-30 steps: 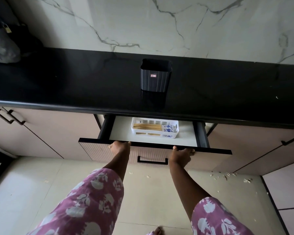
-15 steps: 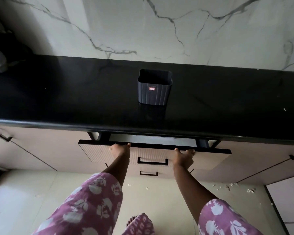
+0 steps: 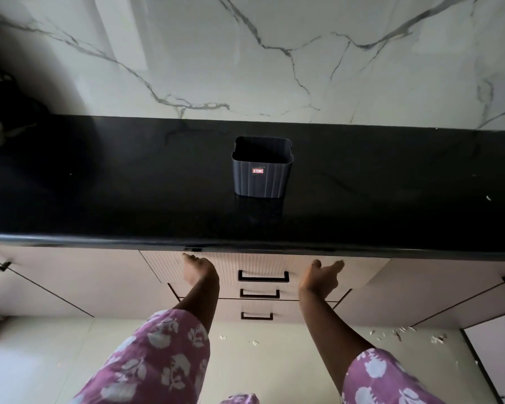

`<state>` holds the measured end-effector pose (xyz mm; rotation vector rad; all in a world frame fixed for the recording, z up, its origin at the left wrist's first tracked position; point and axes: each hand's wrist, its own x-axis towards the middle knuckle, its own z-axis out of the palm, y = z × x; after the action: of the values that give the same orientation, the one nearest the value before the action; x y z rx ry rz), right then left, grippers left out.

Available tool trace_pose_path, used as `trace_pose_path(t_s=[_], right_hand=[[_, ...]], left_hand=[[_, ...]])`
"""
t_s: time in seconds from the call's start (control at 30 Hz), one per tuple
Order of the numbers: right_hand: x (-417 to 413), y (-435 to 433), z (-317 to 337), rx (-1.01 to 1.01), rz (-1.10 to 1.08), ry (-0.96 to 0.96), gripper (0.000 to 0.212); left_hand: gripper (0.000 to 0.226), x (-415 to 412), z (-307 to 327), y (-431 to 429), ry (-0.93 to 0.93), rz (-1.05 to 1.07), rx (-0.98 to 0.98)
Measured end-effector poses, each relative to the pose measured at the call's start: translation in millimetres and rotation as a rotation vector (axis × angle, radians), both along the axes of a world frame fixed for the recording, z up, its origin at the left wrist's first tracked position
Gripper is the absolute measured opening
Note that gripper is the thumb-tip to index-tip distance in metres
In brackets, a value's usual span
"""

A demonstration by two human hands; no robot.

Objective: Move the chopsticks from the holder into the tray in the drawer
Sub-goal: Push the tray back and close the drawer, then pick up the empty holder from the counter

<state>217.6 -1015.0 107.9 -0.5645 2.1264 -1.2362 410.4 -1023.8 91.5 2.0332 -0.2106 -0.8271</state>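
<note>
The dark ribbed holder (image 3: 262,170) stands upright on the black countertop (image 3: 129,199), and nothing sticks out of its top. Below the counter edge the top drawer (image 3: 263,266) is pushed in, its ribbed front flush with the cabinets. The tray and the chopsticks are hidden inside it. My left hand (image 3: 199,271) rests with its fingers against the drawer front, left of the black handle (image 3: 263,277). My right hand (image 3: 321,277) is spread flat on the drawer front, right of that handle. Neither hand holds anything.
Two lower drawers with black handles (image 3: 259,293) sit beneath the top one. Cabinet doors flank them on both sides. A marble wall (image 3: 274,53) rises behind the counter. Dark bags (image 3: 0,112) lie at the far left. Small scraps (image 3: 397,333) litter the floor at right.
The drawer, open a second ago with the white tray of chopsticks showing, has slid fully in. Both hands followed its front inward, and my right hand's fingers have spread.
</note>
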Motion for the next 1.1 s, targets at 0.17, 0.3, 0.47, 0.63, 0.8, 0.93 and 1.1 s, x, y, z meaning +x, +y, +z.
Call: trace_pose_path(t_s=[0.17,0.3,0.47,0.63,0.8,0.93,1.1], right_hand=[[0,-11,30,-0.15,0.144,0.203,0.057],[-3,-32,61,-0.176,0.248,0.11,0.051],[-2,-72,90,-0.194,0.361,0.065,0.046],[13,-121,99,-0.19,0.419,-0.007,0.049],[26,-157,100,-0.154,0.405,-0.073,0.054],[33,-174,100,-0.173,0.381,-0.074,0.052],[35,-186,98,-0.173,0.346,-0.045,0.041]], left_hand=[[0.055,-6,37,-8,-0.099,0.113,-0.272],[0.046,-13,64,-29,-0.161,0.018,-0.4],[0.044,-14,91,-73,-0.101,-0.2,-0.403],[0.056,-8,100,-126,0.083,-0.374,-0.344],[0.063,-4,107,-163,0.179,-0.455,-0.315],[0.064,-11,105,-176,0.227,-0.518,-0.313],[0.06,-23,100,-180,0.145,-0.535,-0.266]])
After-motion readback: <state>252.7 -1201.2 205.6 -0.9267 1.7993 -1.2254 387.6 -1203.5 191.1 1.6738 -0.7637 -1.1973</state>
